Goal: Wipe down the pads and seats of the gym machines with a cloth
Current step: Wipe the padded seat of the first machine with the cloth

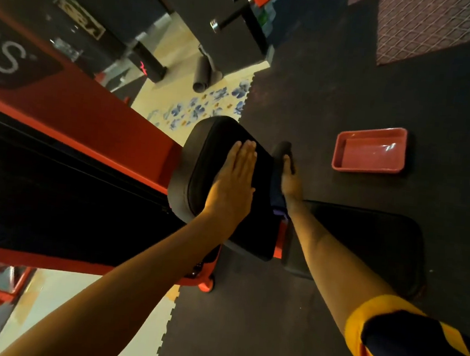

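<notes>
My left hand (235, 178) flat on black pad (220, 139), grip released, dark cloth (276, 194) between my right hand (290, 183) and pad's right edge, that grip I cannot tell

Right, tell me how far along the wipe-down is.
Done: no pad can be confirmed as wiped. In hand: the left hand lies flat on the black pad, apparently bracing it, while the right hand has the dark cloth against its right side. Left: the lower seat beneath the right arm, plus the machines farther back.
</notes>
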